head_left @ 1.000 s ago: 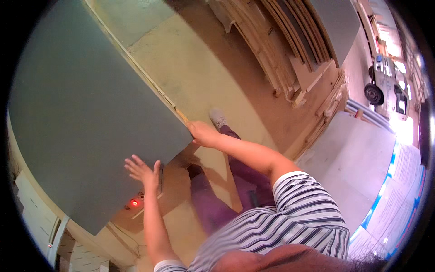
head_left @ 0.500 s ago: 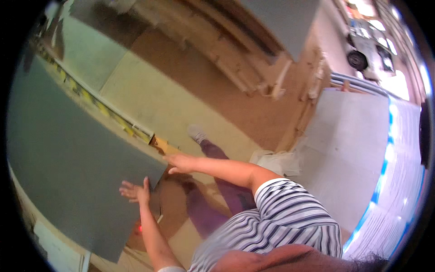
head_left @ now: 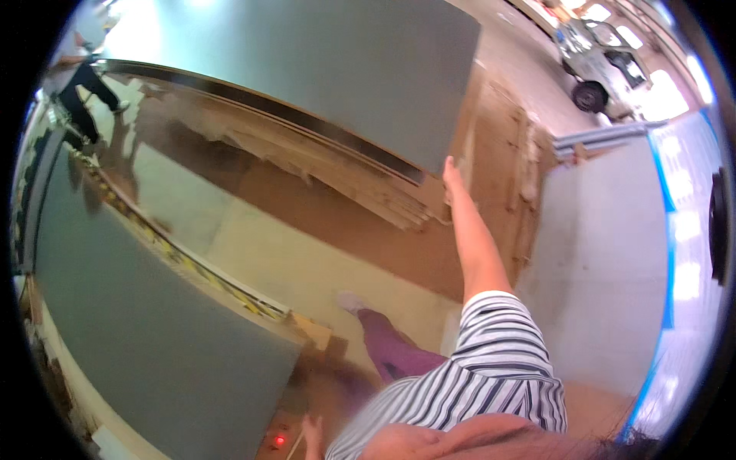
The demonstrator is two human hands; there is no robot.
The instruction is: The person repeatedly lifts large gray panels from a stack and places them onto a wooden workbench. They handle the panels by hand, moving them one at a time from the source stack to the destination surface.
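My right arm reaches far out to a large grey sheet [head_left: 345, 69] on the raised stack across the aisle. At the near right corner of that sheet, my right hand [head_left: 451, 180] is closed on its edge; the fingers beneath are mostly hidden. My left hand [head_left: 312, 433] is low, close to my body, fingers up and apart, holding nothing visible. Beside it is a small panel with a lit red light [head_left: 280, 441]. A second large grey sheet [head_left: 169, 330] lies flat on the table at the left, its near corner close to my left hand.
Yellow-and-black striped edging [head_left: 184, 264] runs along the left table. Another person [head_left: 80, 107] stands at the far left end. Brown boards and sheeting [head_left: 307, 169] lie under the raised stack. Pale panels [head_left: 602, 253] and plastic-wrapped stacks [head_left: 690, 253] stand right; a vehicle [head_left: 606, 69] is beyond.
My right hand has moved from the left table's corner across to the raised sheet's corner. My left hand has drawn back off the left sheet toward my body. The view has shifted toward the raised stack.
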